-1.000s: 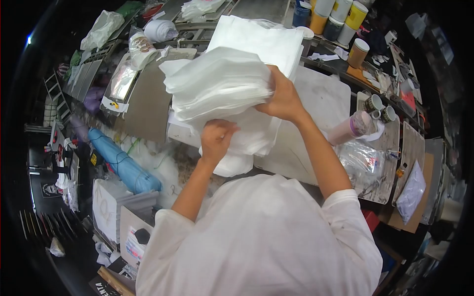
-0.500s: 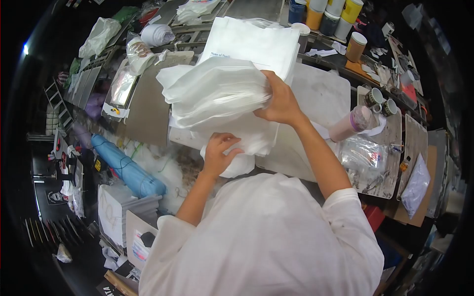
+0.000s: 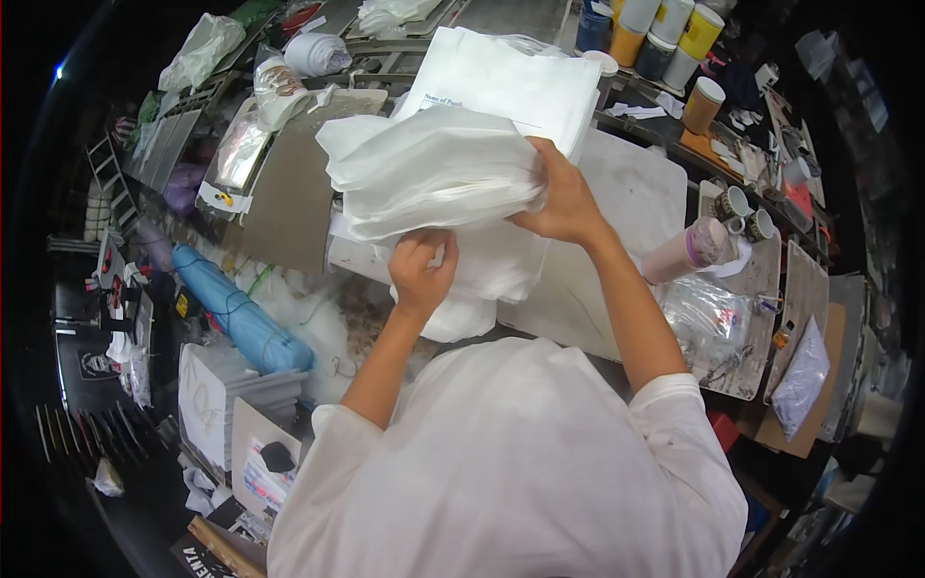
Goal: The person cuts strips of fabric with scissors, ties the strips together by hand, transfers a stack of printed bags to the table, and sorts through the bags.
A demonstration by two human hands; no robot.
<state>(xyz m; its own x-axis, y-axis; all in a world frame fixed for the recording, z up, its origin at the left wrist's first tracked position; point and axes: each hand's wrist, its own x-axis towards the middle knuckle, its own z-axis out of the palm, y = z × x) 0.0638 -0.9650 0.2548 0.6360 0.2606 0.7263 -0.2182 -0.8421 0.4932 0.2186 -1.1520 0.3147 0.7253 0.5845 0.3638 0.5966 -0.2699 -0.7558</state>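
Observation:
A thick bundle of thin white sheets, soft like non-woven fabric, fans out in loose layers above the table. My right hand is wrapped round its right end, thumb on the near side. At the bundle's lower edge, my left hand is closed, with fingertips against the sheets and partly hidden. Behind the bundle lies a stack of white printed sheets, with the words "Name of Pupil" partly visible. More white sheets hang down below the bundle, towards my body.
Paint tubs stand at the back right. A pink bottle, patterned mugs and a clear plastic packet are on the right. To the left are a grey board, a blue wrapped roll and a white stack.
My left hand has risen to the bundle's lower edge, and its spread thumb and fingers have closed. My right hand still grips the bundle, which sits slightly further right in view.

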